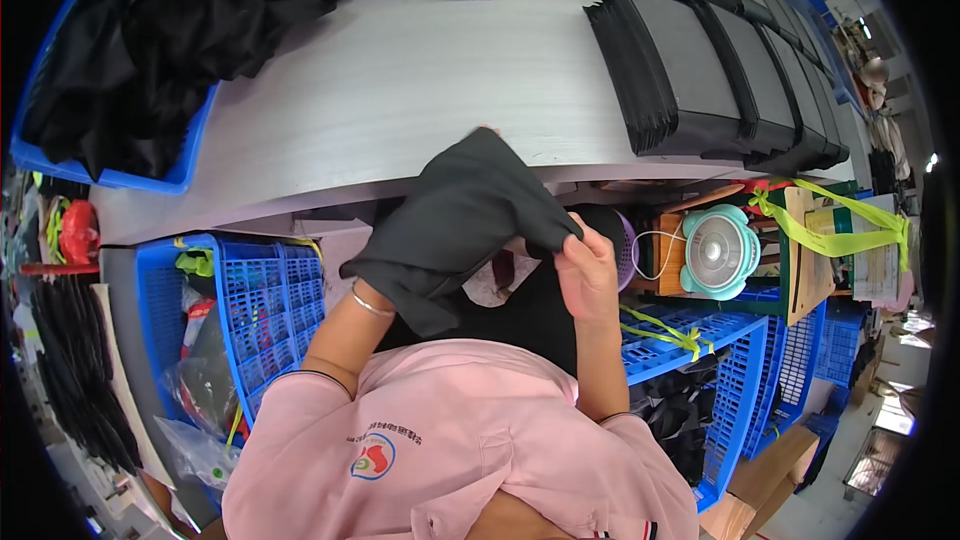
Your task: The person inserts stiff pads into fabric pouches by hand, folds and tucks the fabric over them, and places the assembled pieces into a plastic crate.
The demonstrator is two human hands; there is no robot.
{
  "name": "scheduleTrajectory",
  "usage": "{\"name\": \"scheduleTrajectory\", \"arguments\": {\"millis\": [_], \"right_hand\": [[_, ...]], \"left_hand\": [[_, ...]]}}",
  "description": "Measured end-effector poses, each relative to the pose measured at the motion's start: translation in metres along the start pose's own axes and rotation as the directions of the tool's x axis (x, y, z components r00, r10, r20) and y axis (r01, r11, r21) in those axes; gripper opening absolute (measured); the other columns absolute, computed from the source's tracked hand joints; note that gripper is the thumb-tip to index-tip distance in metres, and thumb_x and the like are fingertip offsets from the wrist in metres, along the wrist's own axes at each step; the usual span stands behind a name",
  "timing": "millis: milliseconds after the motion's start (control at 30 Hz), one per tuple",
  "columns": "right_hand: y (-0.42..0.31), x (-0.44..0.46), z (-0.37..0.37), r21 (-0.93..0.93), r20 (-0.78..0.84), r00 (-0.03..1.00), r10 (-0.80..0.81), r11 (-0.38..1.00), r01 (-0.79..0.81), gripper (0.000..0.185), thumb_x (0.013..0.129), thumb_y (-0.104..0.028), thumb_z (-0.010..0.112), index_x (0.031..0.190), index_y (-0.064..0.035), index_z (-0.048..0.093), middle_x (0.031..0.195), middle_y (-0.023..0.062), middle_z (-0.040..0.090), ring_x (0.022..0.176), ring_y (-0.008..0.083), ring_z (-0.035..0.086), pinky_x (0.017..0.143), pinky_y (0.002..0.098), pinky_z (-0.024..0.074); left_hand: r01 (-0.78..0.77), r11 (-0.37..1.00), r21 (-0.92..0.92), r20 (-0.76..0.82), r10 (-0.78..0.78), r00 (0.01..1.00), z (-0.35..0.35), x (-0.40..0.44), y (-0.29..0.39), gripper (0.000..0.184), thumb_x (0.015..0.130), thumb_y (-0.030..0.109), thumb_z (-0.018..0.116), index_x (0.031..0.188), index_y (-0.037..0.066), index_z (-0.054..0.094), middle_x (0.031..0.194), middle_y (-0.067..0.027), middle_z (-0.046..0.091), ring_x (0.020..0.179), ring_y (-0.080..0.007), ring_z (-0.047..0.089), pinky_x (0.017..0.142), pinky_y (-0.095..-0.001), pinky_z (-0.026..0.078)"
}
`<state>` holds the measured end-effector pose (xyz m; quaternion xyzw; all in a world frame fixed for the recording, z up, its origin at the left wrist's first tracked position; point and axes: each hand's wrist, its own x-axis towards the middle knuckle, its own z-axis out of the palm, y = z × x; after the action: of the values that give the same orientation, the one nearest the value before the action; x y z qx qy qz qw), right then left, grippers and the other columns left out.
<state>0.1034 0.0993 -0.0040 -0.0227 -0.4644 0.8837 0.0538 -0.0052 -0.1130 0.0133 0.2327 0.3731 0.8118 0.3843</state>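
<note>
A piece of black cloth (465, 215) is spread between my two hands, over my lap and at the table's front edge. My right hand (588, 265) pinches the cloth's right corner between thumb and fingers. My left hand is under or inside the cloth; only a fingertip (487, 129) shows at the top edge, and a bracelet (370, 302) is on that wrist. The fingers of my left hand are otherwise covered by the cloth.
Grey table (400, 80) ahead. Back left, a blue basket (190, 155) heaped with black cloth (190, 30); back right, stacks of folded black pieces (690, 60). Below are blue crates (270, 305) (735, 410), a small teal fan (718, 252) and a purple basket (628, 250).
</note>
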Motion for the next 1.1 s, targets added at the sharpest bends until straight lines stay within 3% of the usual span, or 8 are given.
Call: {"name": "scheduleTrajectory", "arguments": {"millis": [167,400,467,533,600,700,900,1100], "right_hand": [[-0.016,0.010,0.000,0.084,-0.046,0.999,-0.024,0.996,0.028,0.034,0.098,-0.024,0.060,0.117,0.0040,0.064,0.112,0.0104,0.068,0.107,0.0205,0.064,0.096,0.0330,0.0463],[-0.031,0.029,-0.003,-0.284,-0.155,0.969,-0.194,0.948,0.145,0.045,0.099,-0.033,0.058,0.127,0.0024,0.057,0.112,0.0121,0.065,0.105,0.0191,0.063,0.092,0.0315,0.0475],[-0.026,0.020,0.010,-0.527,-0.045,0.932,-0.360,0.801,0.284,0.050,0.097,-0.033,0.062,0.131,0.0019,0.054,0.120,0.0135,0.062,0.108,0.0210,0.062,0.094,0.0330,0.0465],[-0.025,0.015,0.021,-0.862,0.124,0.876,-0.466,0.387,0.328,0.061,0.080,-0.012,0.077,0.133,0.0019,0.051,0.128,0.0180,0.056,0.114,0.0311,0.059,0.100,0.0389,0.0448],[-0.016,0.021,0.031,-0.924,0.252,0.795,-0.552,0.106,0.367,0.066,0.074,-0.008,0.079,0.133,0.0010,0.052,0.125,0.0188,0.056,0.114,0.0339,0.058,0.098,0.0398,0.0458],[-0.007,0.028,0.025,-0.933,0.329,0.750,-0.575,-0.075,0.352,0.059,0.069,0.004,0.071,0.127,0.0004,0.057,0.123,0.0182,0.057,0.111,0.0348,0.057,0.093,0.0414,0.0471],[0.004,0.037,0.017,-0.932,0.358,0.651,-0.669,-0.206,0.300,0.045,0.069,0.014,0.063,0.111,-0.0022,0.067,0.087,0.0101,0.063,0.062,0.0223,0.062,0.053,0.0307,0.0503],[-0.001,0.017,0.014,-0.979,0.195,0.883,-0.426,-0.035,0.199,0.028,0.080,0.010,0.064,0.104,-0.0031,0.069,0.077,0.0073,0.057,0.064,0.0226,0.058,0.059,0.0331,0.0460]], "left_hand": [[0.117,0.993,-0.025,0.051,-0.115,0.992,0.009,-0.007,-0.036,0.051,0.103,0.024,0.048,0.145,0.005,0.029,0.143,-0.0119,0.042,0.130,-0.0205,0.044,0.108,-0.0327,0.038],[0.056,0.989,-0.138,0.026,-0.053,0.998,0.018,0.008,-0.047,0.058,0.103,0.025,0.047,0.153,0.006,0.023,0.151,-0.0137,0.038,0.137,-0.0219,0.040,0.112,-0.0336,0.036],[0.033,0.967,-0.251,0.020,-0.028,0.999,0.014,0.016,-0.041,0.061,0.103,0.025,0.046,0.155,0.006,0.021,0.153,-0.0142,0.036,0.139,-0.0223,0.039,0.113,-0.0339,0.035],[0.029,0.909,-0.415,0.030,-0.018,0.999,0.016,0.019,-0.037,0.063,0.104,0.026,0.045,0.156,0.006,0.017,0.155,-0.0147,0.034,0.140,-0.0225,0.038,0.114,-0.0339,0.034],[0.038,0.822,-0.568,0.053,-0.010,0.999,0.018,0.021,-0.035,0.064,0.105,0.027,0.042,0.157,0.006,0.011,0.157,-0.0150,0.031,0.141,-0.0225,0.037,0.115,-0.0335,0.034],[-0.171,0.971,0.167,0.010,0.172,0.985,0.021,0.015,-0.051,0.059,0.103,0.024,0.046,0.153,0.003,0.024,0.152,-0.0158,0.038,0.137,-0.0221,0.042,0.114,-0.0339,0.036],[0.067,0.974,0.217,-0.069,-0.053,0.996,0.003,-0.022,-0.081,0.049,0.101,0.019,0.051,0.145,0.000,0.040,0.143,-0.0148,0.048,0.131,-0.0218,0.048,0.111,-0.0332,0.039],[0.146,0.944,0.297,-0.073,-0.130,0.989,-0.006,-0.017,-0.080,0.049,0.102,0.020,0.051,0.144,-0.001,0.040,0.143,-0.0162,0.048,0.132,-0.0233,0.047,0.111,-0.0340,0.039]]}}
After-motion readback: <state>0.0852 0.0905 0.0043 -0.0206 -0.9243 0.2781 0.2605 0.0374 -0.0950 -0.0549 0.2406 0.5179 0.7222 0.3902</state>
